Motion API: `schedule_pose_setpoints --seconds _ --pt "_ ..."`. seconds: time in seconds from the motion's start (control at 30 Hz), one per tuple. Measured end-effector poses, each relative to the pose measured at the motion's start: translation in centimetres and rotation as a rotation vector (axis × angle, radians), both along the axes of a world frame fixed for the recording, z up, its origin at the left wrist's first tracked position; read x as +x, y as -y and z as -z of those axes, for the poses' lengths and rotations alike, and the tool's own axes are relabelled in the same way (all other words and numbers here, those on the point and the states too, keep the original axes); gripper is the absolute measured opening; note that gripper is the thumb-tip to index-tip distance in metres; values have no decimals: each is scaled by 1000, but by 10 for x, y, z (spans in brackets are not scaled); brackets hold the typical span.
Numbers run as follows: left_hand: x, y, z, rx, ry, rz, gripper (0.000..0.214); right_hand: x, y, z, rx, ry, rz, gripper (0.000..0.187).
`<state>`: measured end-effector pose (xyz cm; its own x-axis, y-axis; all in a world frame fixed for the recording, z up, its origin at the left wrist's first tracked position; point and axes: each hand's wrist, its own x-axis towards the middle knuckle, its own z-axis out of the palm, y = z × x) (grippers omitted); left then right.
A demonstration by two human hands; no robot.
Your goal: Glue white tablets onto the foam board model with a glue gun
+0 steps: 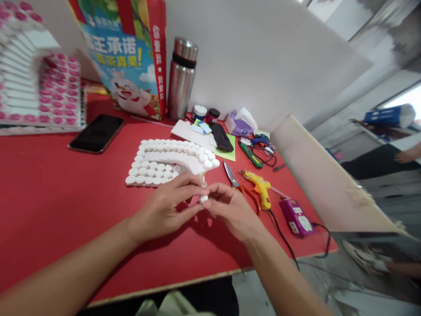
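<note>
A small white round piece (203, 199) is pinched at the fingertips of both hands, just above the red table. My left hand (167, 202) is closed on it from the left, thumb and fingers bent together. From the other side my right hand (232, 210) grips the same piece, its thumb below. Right behind my fingers lies a flat white form (154, 172) edged with rows of white round pieces like those in my hands. The fingers hide its near right corner. A small yellowish bit shows above the fingertips; I cannot make out what it is.
A yellow glue gun (260, 186), orange-handled pliers (251, 195), scissors-like blades (230, 174) and a purple power box (296, 217) lie right. Behind stand a steel flask (182, 79) and printed bag (128, 57). A phone (97, 133) and pink-dotted boards (59, 94) lie left. Another person's hand (408, 156) shows far right.
</note>
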<state>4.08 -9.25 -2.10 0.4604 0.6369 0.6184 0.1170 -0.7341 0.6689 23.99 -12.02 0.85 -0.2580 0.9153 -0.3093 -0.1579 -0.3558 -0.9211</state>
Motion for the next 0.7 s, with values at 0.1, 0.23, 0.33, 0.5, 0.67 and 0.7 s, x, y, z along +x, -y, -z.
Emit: schedule_pose_setpoints --seconds 0.1,0.23,0.33,0.5,0.67,0.7 --pt "0 0 3 -16 -19 -5 26 -4 3 -2 94 141 38 29" --pt "1 0 1 -96 27 -4 24 2 6 -10 233 362 21 29" --pt "2 1 -3 -210 97 -8 19 26 5 -15 420 790 74 25" --pt "2 1 -8 -324 208 -24 19 71 1 -4 497 1602 56 34" --pt "-4 -4 -8 -283 200 -87 22 94 1 5 448 1670 71 34" --pt "-5 -5 -8 -294 205 -101 22 99 1 3 445 1715 133 33"
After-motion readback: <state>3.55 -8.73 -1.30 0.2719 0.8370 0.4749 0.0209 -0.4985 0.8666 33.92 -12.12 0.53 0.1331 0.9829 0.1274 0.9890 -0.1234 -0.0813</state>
